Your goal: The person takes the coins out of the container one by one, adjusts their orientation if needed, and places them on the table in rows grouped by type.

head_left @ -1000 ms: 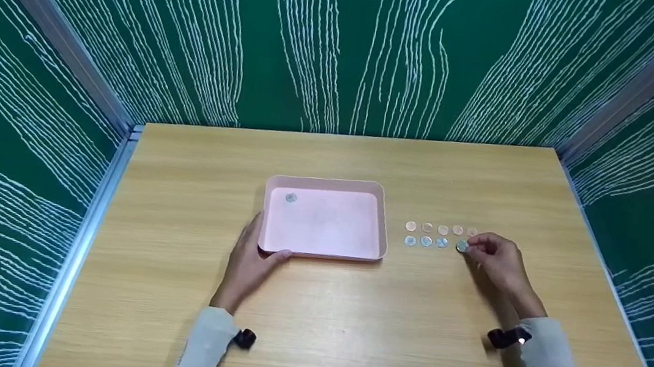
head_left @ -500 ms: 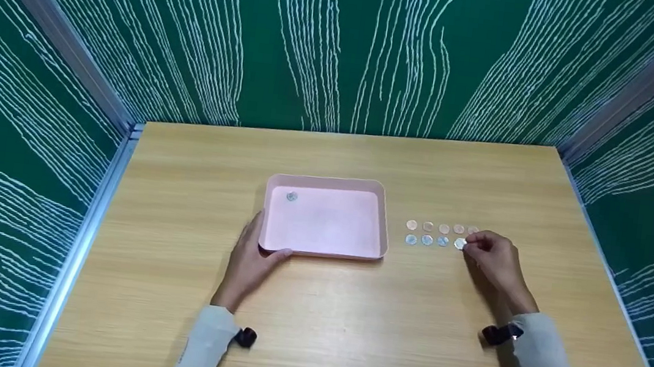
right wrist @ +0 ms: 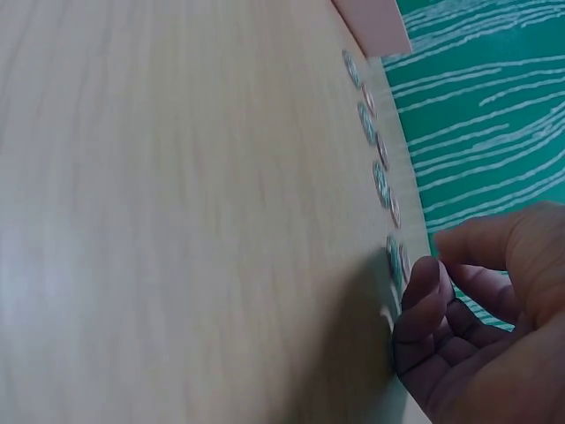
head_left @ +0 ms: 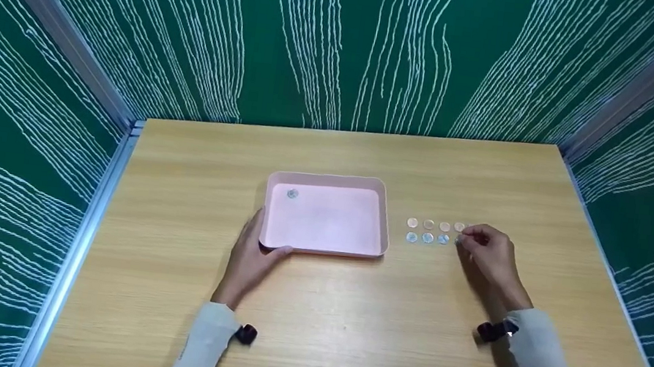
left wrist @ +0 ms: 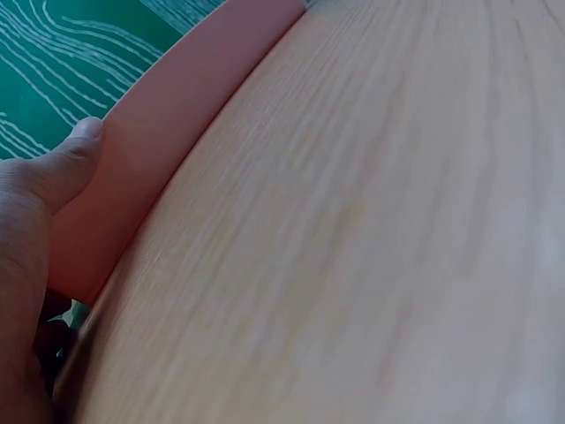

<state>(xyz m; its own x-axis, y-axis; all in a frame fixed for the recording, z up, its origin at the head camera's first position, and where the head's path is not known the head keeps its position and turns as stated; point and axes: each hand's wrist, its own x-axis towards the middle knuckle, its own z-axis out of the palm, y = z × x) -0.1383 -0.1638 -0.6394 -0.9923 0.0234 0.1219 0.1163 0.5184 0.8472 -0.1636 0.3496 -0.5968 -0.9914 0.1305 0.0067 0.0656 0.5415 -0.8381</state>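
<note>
A shallow pink tray [head_left: 329, 217] lies on the table with one silvery coin [head_left: 292, 194] in its far left corner. My left hand [head_left: 246, 263] grips the tray's near left corner, thumb on the front wall and fingers along the left side; the left wrist view shows the thumb [left wrist: 75, 163] pressed to that wall. To the tray's right, coins lie in two rows: copper-coloured ones [head_left: 428, 224] behind, silvery ones [head_left: 427, 238] in front. My right hand [head_left: 491, 251] pinches the rightmost front coin [head_left: 458, 240], mostly covered by its fingertips. The rear row's right end is hidden behind this hand.
The wooden table [head_left: 309, 335] reaches toward me in front of both hands. Green walls [head_left: 348, 50] with white wavy lines enclose it at the back and sides, joined by metal posts [head_left: 56, 23]. Small black cameras [head_left: 246, 334] sit at both wrists.
My right hand has slid slightly left with the front-row coin, which lies closer to its neighbour, and now covers the rear row's last coin. My left hand keeps its place on the tray.
</note>
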